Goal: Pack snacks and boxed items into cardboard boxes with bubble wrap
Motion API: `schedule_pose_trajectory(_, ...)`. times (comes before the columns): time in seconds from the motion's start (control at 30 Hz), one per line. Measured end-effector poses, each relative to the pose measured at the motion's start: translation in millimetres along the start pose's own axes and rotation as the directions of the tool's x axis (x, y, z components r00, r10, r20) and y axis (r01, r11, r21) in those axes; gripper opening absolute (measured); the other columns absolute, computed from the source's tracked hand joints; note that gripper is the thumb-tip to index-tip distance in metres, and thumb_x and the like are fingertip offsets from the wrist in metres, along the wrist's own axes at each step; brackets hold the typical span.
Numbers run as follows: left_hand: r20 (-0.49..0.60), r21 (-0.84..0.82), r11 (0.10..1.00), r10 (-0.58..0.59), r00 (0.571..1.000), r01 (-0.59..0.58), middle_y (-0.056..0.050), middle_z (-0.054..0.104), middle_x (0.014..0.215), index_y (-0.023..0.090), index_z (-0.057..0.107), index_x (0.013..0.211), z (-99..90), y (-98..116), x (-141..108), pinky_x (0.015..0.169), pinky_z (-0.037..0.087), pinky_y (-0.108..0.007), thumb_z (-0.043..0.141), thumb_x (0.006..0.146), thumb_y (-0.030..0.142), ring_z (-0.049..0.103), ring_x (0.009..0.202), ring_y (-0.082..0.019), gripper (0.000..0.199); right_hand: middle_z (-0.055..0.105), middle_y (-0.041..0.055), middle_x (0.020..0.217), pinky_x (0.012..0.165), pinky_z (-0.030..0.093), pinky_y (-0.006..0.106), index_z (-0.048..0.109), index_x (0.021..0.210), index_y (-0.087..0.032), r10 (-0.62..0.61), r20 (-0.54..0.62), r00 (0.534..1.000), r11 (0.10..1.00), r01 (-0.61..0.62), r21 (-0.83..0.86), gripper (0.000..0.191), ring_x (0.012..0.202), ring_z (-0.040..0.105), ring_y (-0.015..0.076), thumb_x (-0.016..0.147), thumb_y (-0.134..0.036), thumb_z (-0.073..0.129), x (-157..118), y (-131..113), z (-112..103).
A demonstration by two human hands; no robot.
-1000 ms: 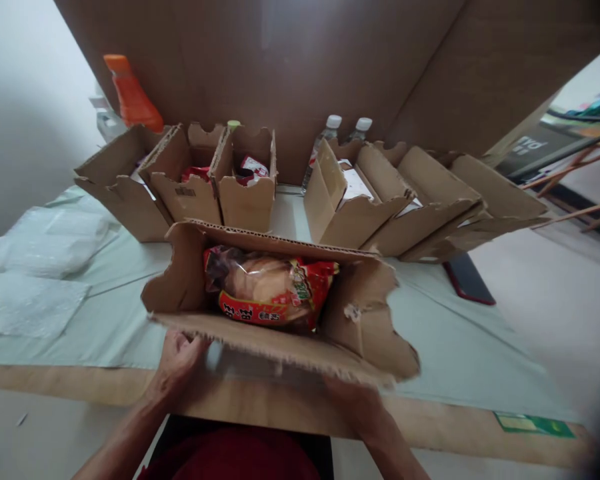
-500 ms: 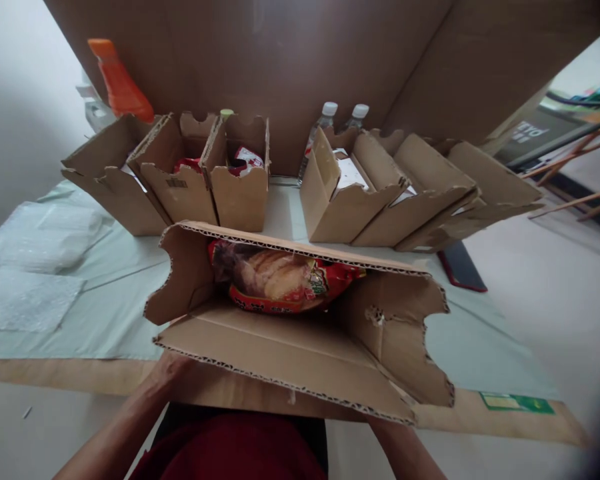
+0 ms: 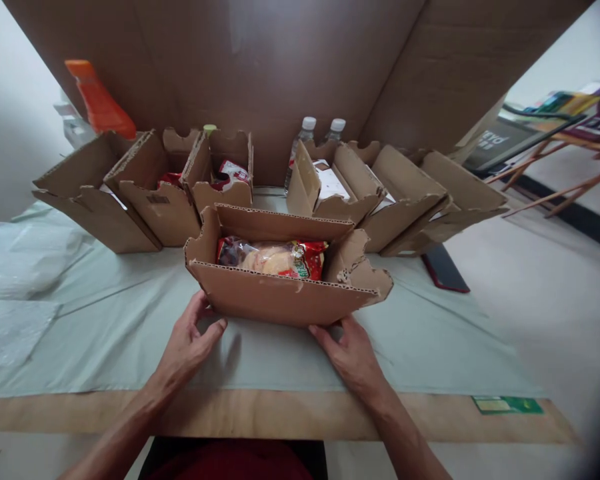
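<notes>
A cardboard box (image 3: 280, 299), open at the top, is in front of me, its long side facing me. Inside it lies a red and clear plastic food packet (image 3: 275, 259) with pale, rounded pieces showing. My left hand (image 3: 193, 337) has its fingers around the box's lower left corner, its thumb apart from the front panel. At the lower right edge, my right hand (image 3: 347, 347) grips with its thumb against the bottom edge. Some fingertips of both hands are hidden behind the box. I cannot tell whether its base touches the cloth.
Behind stand open cardboard holders on the left (image 3: 155, 213) and right (image 3: 405, 187), with packets and cartons in some. Two clear bottles (image 3: 305, 133) and an orange bottle (image 3: 100, 100) rise behind them. Bubble wrap (image 3: 25, 260) lies left; a dark flat object (image 3: 445, 270) lies right.
The cardboard box has moved away from me toward the row of holders and now sits lower. Both hands have gone forward with it and come into view.
</notes>
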State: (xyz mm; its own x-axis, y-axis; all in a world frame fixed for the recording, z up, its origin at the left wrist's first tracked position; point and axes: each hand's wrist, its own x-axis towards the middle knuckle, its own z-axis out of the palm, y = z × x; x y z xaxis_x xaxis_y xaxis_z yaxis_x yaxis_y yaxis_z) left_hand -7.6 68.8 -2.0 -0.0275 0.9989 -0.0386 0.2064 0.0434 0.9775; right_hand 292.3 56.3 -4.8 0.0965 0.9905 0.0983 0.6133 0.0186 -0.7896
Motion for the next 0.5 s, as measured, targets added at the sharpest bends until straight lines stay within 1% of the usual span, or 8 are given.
schedule_pose_trajectory(0.1,0.066,0.023,0.998,0.054,0.996,-0.055,-0.013,0.066,0.133,0.018,0.058,0.13,7.6,5,12,0.105,0.049,-0.045,0.064,0.081,0.037,0.064,0.116,-0.029,0.053,0.073,0.0082,0.088,0.071,0.054,0.038,0.061,0.097,-0.022,-0.001,-0.055,0.998,1.0,0.002,0.009,0.031,0.079,0.068,0.0264,0.081,-0.048,0.064,12,5,-8)
schedule_pose_trajectory(0.2,0.136,0.007,0.996,0.09,0.987,-0.092,-0.014,0.06,0.145,0.018,0.05,0.144,21.1,6,30,0.112,0.045,-0.048,0.062,0.081,0.036,0.061,0.127,-0.03,0.067,0.073,0.0074,0.087,0.068,0.054,0.036,0.06,0.1,-0.022,-0.008,-0.119,0.993,1.0,0.007,-0.001,0.033,0.075,0.068,0.0246,0.082,-0.049,0.062,26,12,-12)
schedule_pose_trajectory(0.27,0.171,-0.02,0.994,0.113,0.979,-0.111,-0.016,0.054,0.152,0.017,0.044,0.15,29.8,3,42,0.119,0.039,-0.052,0.063,0.078,0.034,0.054,0.137,-0.032,0.076,0.072,0.0074,0.087,0.066,0.054,0.036,0.06,0.103,-0.021,-0.009,-0.149,0.989,1.0,0.007,-0.015,0.035,0.073,0.067,0.0237,0.083,-0.051,0.061,29,17,-10)
schedule_pose_trajectory(0.33,0.182,-0.074,0.991,0.126,0.975,-0.114,-0.016,0.049,0.157,0.017,0.041,0.153,36.0,-4,51,0.125,0.031,-0.054,0.064,0.077,0.034,0.045,0.146,-0.034,0.081,0.072,0.0086,0.09,0.07,0.054,0.037,0.06,0.107,-0.02,-0.01,-0.163,0.987,1.0,0.007,-0.02,0.038,0.077,0.067,0.0244,0.084,-0.051,0.059,26,22,-5)
schedule_pose_trajectory(0.4,0.178,-0.143,0.985,0.125,0.976,-0.1,-0.017,0.045,0.161,0.017,0.039,0.154,39.1,-13,55,0.127,0.025,-0.056,0.067,0.075,0.034,0.041,0.15,-0.035,0.086,0.072,0.0107,0.096,0.076,0.054,0.04,0.061,0.111,-0.019,-0.026,-0.185,0.982,0.998,0.017,-0.053,0.042,0.085,0.067,0.0266,0.085,-0.052,0.058,20,27,1)
schedule_pose_trajectory(0.43,0.169,-0.167,0.982,0.114,0.979,-0.086,-0.018,0.045,0.162,0.017,0.038,0.155,39.6,-17,56,0.128,0.025,-0.057,0.068,0.075,0.035,0.041,0.15,-0.036,0.087,0.072,0.012,0.099,0.079,0.054,0.042,0.061,0.113,-0.019,-0.043,-0.199,0.979,0.995,0.025,-0.093,0.044,0.088,0.067,0.0279,0.086,-0.053,0.058,17,31,3)
schedule_pose_trajectory(0.5,0.143,-0.184,0.981,0.087,0.986,-0.06,-0.021,0.044,0.161,0.015,0.035,0.157,38.5,-23,54,0.126,0.029,-0.058,0.07,0.075,0.034,0.044,0.148,-0.037,0.091,0.071,0.0157,0.103,0.079,0.054,0.045,0.064,0.114,-0.016,-0.107,-0.222,0.969,0.975,0.058,-0.217,0.049,0.091,0.066,0.0311,0.087,-0.056,0.056,12,40,6)
